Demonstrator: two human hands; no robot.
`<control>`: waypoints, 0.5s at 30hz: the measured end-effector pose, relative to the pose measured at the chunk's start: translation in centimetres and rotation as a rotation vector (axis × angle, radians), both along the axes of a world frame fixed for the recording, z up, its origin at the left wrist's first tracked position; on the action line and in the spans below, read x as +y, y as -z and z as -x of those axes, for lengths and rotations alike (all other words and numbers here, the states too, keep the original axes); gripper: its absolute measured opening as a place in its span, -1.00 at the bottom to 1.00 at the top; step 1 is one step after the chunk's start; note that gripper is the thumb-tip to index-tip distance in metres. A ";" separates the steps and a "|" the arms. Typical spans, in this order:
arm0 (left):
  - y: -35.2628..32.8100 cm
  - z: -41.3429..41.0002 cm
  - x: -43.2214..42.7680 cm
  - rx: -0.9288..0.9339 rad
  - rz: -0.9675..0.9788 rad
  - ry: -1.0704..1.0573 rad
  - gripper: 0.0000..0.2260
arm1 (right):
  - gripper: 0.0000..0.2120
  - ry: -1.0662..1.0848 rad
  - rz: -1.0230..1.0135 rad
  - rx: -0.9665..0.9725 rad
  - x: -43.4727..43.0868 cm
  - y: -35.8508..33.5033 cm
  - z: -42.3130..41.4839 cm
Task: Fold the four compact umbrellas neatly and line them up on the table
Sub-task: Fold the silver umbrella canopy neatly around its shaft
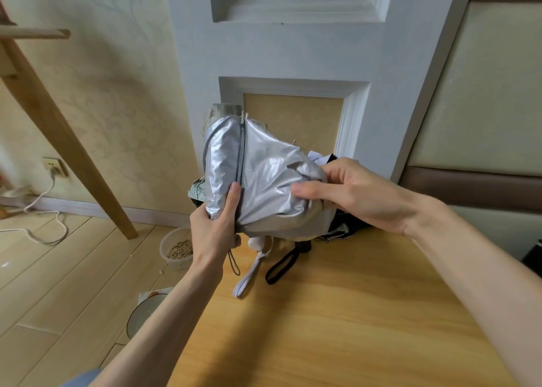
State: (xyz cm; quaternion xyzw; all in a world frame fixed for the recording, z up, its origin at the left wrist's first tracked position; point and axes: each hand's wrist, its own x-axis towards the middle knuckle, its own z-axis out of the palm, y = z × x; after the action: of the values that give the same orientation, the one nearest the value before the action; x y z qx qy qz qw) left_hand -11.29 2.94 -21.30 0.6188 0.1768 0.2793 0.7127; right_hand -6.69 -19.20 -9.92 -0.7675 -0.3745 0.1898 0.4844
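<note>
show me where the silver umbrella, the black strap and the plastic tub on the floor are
silver umbrella (264, 178), head view, middle of its crumpled cloth
black strap (270, 280), head view, lower bend of its loop
plastic tub (179, 265), head view, its front wall

Silver umbrella hides most of what lies behind it, leaving only a patterned scrap at its 9 o'clock and black fabric at 4 o'clock; handle covered by left hand; table cut at bottom edge.
</note>
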 end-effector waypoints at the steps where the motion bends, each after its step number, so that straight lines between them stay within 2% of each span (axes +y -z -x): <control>1: 0.0 0.0 0.1 0.005 0.007 -0.005 -0.56 | -0.55 -0.007 -0.015 0.017 0.0 0.0 0.0; 4: 0.0 0.0 0.1 0.007 0.011 0.003 -0.57 | -0.52 -0.039 0.004 0.086 0.0 0.0 -0.1; 7: 0.2 -0.1 -0.2 0.001 -0.008 0.023 -0.56 | -0.81 -0.117 0.066 0.098 -0.2 -0.4 0.1; 9: 0.2 0.0 -0.1 0.002 -0.009 0.032 -0.57 | -0.90 -0.153 0.084 0.084 -0.6 -0.7 0.2; 12: 0.0 0.0 0.2 0.013 -0.001 0.009 -0.60 | -0.71 -0.097 0.065 0.044 -1.2 -0.7 0.0; 15: -0.2 0.0 0.9 0.026 0.001 -0.013 -0.58 | -0.73 0.050 -0.036 0.038 -2.0 -0.7 -0.8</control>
State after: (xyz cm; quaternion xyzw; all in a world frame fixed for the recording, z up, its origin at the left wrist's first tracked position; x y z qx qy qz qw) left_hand -11.30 3.88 -21.08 0.6210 0.1899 0.2758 0.7087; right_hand -5.88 -21.18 -9.26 -0.7640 -0.3494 0.1855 0.5097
